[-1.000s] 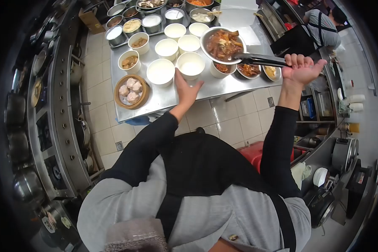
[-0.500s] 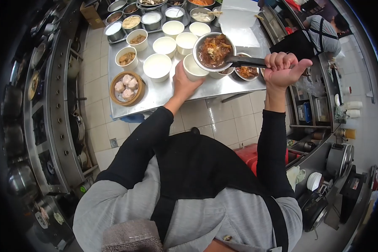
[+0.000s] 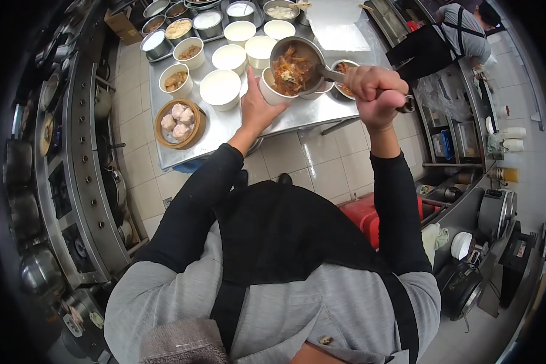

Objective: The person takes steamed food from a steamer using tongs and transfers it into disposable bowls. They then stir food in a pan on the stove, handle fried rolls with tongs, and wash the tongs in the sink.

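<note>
Clenching a ladle [image 3: 313,56], the right hand [image 3: 377,91] holds food [image 3: 291,71] over 1 white cup [image 3: 274,97] — the left hand [image 3: 259,112] grasps its side.

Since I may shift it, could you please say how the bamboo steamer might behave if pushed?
The bamboo steamer is wide and low, so probably won't tip. It may slide on the shiny metal table, and its uncovered dumplings could shift.
</note>
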A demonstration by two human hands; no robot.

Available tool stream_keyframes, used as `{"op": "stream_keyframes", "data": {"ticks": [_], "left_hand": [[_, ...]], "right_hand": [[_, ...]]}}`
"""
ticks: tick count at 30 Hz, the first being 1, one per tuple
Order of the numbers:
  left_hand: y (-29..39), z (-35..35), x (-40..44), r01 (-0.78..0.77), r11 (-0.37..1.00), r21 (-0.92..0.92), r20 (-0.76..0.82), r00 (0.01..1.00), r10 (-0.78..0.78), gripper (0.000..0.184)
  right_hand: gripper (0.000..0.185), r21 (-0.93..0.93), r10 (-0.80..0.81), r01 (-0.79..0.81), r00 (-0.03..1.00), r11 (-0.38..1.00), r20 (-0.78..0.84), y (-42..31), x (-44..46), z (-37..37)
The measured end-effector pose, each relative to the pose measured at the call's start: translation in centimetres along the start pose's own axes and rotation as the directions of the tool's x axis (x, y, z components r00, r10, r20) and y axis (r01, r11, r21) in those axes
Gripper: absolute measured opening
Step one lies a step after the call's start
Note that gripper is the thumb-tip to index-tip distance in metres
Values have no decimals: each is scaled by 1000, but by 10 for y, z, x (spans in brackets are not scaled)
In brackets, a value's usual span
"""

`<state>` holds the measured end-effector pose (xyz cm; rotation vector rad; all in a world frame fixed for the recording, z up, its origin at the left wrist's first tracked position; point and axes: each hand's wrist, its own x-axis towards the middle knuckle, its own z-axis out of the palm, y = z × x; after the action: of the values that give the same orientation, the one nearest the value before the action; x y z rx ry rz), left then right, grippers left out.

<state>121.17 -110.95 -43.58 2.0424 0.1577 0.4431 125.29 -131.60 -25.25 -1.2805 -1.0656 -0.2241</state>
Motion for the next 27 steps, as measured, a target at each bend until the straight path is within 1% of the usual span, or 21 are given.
{"op": "stream_keyframes", "data": {"ticks": [3, 4, 5, 7, 8, 11, 12, 13, 14, 15, 18, 19, 20, 21, 22, 23, 24, 25, 27], "left_hand": [[2, 0, -1, 22, 1000, -3, 2, 1000, -22, 131], [3, 1, -1, 28, 1000, -4, 0, 1000, -28, 131], [4, 1, 0, 36, 999, -6, 5, 999, -36, 131], [2, 1, 0, 58, 998, -6, 12, 998, -58, 132], [1, 1, -1, 63, 997, -44, 12, 998, -63, 132], [-8, 3, -4, 65, 989, -132, -15, 998, -67, 134], [-15, 8, -7, 58, 986, -154, -33, 997, -64, 135], [-18, 10, -8, 49, 983, -177, -51, 997, -59, 135], [-22, 10, -9, 85, 970, -230, -13, 996, -90, 138], [-24, 9, -11, 85, 971, -222, -16, 996, -90, 138], [-27, 12, -14, 57, 970, -236, -12, 998, -61, 138], [-27, 14, -18, 56, 978, -199, -28, 998, -63, 137], [-27, 14, -22, 55, 986, -160, -42, 997, -62, 135], [-28, 15, -27, 51, 991, -121, -53, 997, -58, 134], [-25, 12, -37, 63, 987, -146, -20, 998, -67, 122], [-24, 9, -48, 71, 983, -171, -4, 997, -72, 119], [-24, 6, -60, 80, 977, -196, 14, 997, -79, 115], [-24, 1, -73, 89, 972, -220, 32, 996, -84, 111], [-14, -20, -97, 128, 934, -334, 45, 992, -120, 98]], "right_hand": [[72, -140, -60, 70, 995, 988, 75, -9, 2, 15], [72, -199, -72, 103, 985, 974, 159, -7, 1, 15], [71, -247, -140, 187, 971, 951, 195, -7, 2, 21], [70, -195, -124, 190, 943, 962, 307, -11, 2, 25], [71, -164, -120, 181, 938, 970, 324, -12, 3, 27], [71, -145, -146, 210, 922, 967, 358, -18, 5, 33], [70, -121, -170, 222, 926, 967, 338, -16, 5, 35], [71, -152, -213, 270, 925, 951, 314, -15, 6, 31], [72, -138, -175, 212, 955, 967, 241, -16, 6, 30], [73, -123, -127, 149, 977, 981, 169, -19, 4, 31], [74, -117, -158, 166, 985, 979, 74, -22, 5, 30], [75, -114, -165, 168, 986, 979, 37, -23, 3, 27], [75, -124, -115, 110, 993, 986, -34, -27, 3, 23], [75, -74, -98, 91, 990, 993, -105, -22, -1, 9], [75, 7, -35, 38, 977, 999, -211, -16, -2, -8], [77, 129, 30, 19, 928, 991, -371, -14, -1, -29], [77, 197, 94, 3, 871, 980, -482, -15, -3, -56], [78, 220, 158, -28, 786, 975, -598, -16, -8, -83], [80, 266, 255, -63, 550, 962, -795, -19, -26, -134]]}}
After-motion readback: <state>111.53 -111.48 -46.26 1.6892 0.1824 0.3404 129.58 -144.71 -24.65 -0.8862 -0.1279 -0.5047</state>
